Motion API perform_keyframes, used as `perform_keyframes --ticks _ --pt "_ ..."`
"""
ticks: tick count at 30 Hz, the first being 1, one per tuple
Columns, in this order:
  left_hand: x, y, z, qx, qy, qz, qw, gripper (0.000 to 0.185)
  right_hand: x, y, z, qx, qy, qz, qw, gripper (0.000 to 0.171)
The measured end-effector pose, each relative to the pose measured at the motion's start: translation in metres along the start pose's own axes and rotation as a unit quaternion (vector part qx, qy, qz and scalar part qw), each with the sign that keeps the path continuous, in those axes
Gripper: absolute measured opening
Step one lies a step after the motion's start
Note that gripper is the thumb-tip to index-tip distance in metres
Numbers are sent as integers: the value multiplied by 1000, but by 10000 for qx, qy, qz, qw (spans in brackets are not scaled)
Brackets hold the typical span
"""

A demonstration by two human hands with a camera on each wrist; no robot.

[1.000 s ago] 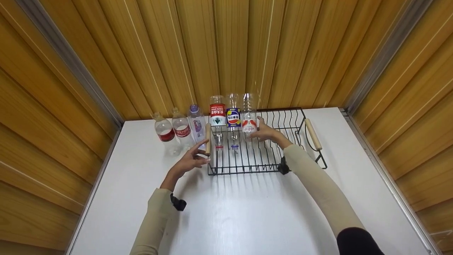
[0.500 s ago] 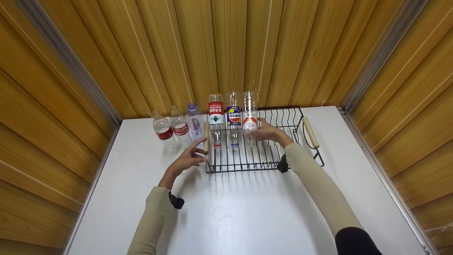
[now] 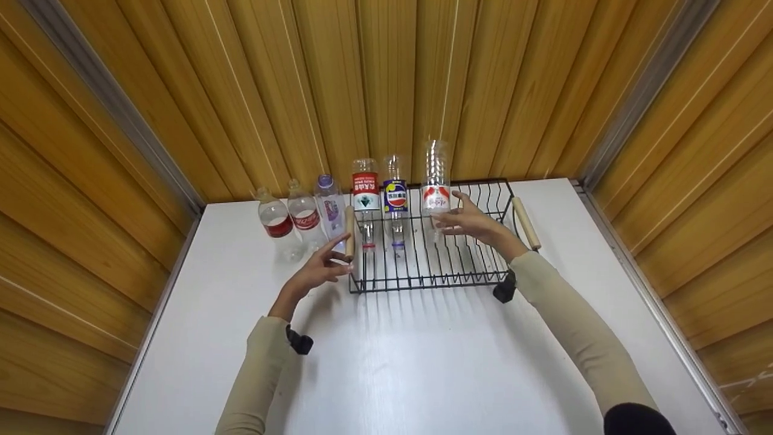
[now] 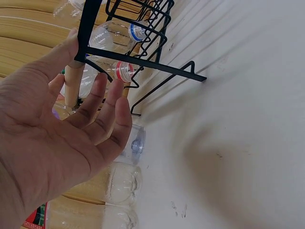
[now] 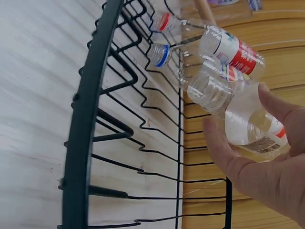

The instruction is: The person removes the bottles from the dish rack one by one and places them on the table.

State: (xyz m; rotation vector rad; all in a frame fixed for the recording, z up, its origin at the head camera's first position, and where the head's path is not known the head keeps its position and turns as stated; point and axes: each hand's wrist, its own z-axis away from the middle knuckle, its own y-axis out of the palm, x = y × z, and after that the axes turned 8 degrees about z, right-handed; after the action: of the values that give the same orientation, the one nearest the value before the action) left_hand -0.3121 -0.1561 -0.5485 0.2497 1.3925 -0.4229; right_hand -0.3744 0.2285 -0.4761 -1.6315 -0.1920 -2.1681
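My right hand (image 3: 474, 225) grips a clear plastic bottle (image 3: 436, 196) with a red-and-white label, thumb and fingers on opposite sides. It is upside down over the black wire rack (image 3: 435, 283); its open, capless neck shows in the right wrist view. Two more upside-down bottles stand in the rack to its left: a red-labelled bottle (image 3: 366, 192) and a blue-labelled bottle (image 3: 395, 194). At the rack's left end, my left hand (image 3: 314, 275) touches the wooden handle (image 4: 72, 83) with its thumb by the black frame, fingers spread and relaxed.
Left of the rack stand two red-labelled bottles, one bottle (image 3: 278, 226) outermost and another bottle (image 3: 304, 219) beside it, then a purple-capped bottle (image 3: 329, 205). The right wooden handle (image 3: 525, 222) rises at the far end. A wood-panelled wall (image 3: 386, 78) stands close behind the white table (image 3: 386, 362).
My right hand has moved the held bottle rightward and slightly up, widening the gap to the blue-labelled bottle. The left hand stays at the handle.
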Motion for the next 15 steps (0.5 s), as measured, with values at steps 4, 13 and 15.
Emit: perform_keyframes --ticks 4,13,15 --pt "1 -1 0 14 11 21 10000 81 6 -2 13 134 -237 79 9996 90" --pt "-2 1 0 -53 -120 71 9999 81 6 -3 30 396 -517 250 9976 75" --pt "-1 1 1 -58 -124 57 9999 81 4 -4 32 388 -521 215 9977 69"
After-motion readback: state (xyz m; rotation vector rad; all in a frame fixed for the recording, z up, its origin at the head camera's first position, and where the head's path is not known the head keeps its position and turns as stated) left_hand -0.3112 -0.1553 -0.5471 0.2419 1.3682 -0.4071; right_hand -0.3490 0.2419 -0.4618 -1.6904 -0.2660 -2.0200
